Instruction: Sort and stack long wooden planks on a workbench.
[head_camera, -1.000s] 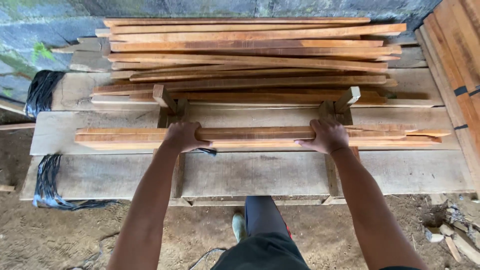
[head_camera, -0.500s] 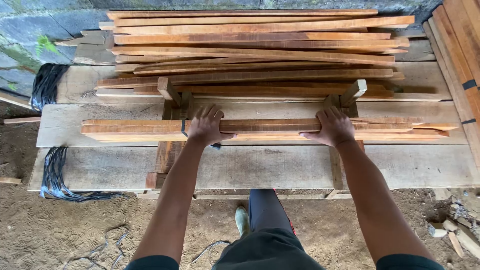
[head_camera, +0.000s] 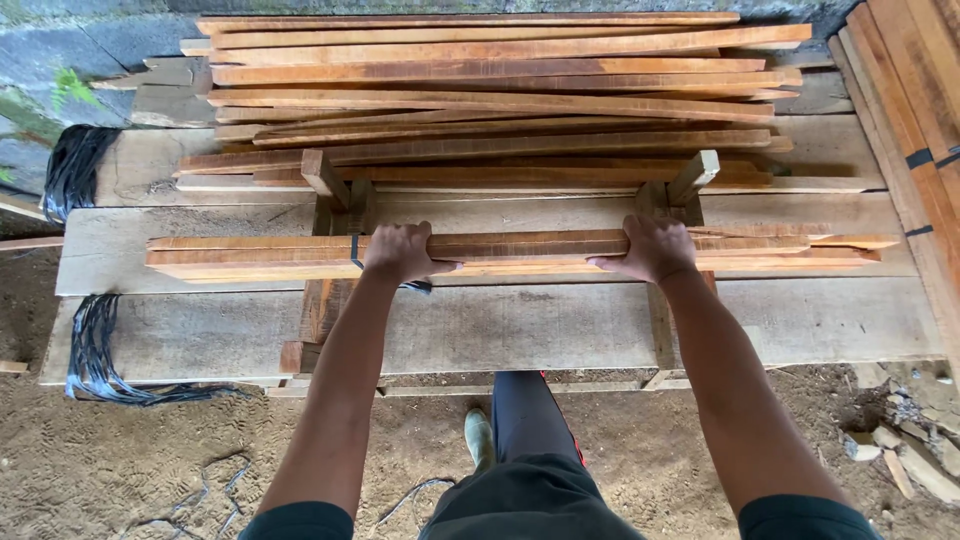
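My left hand (head_camera: 400, 252) and my right hand (head_camera: 652, 248) both rest on a bundle of reddish wood strips (head_camera: 520, 252) that lies crosswise through the middle of the frame. The fingers of each hand curl over the far edge of the bundle and the thumbs press along its near edge, so both hands are closed around the strips, left of centre and right of centre. A thin black band (head_camera: 354, 250) wraps the bundle just beside my left hand.

The bundle sits on a pale, worn plank bench (head_camera: 500, 325) that fills the lower middle of the frame. Two upright wooden pegs, one (head_camera: 325, 178) above my left hand and one (head_camera: 693, 176) above my right, stand just behind the bundle. Beyond them, across the upper part of the frame, lies a loose pile of longer strips (head_camera: 490, 90) of the same wood.

Black strapping (head_camera: 95, 340) hangs off the bench at the lower left, and more of it (head_camera: 75, 165) is bunched at the upper left. At the right edge, boards (head_camera: 915, 110) lean in a stack. Below the bench is bare earth (head_camera: 150, 460), and my shoe (head_camera: 479, 436) shows at the bottom centre.
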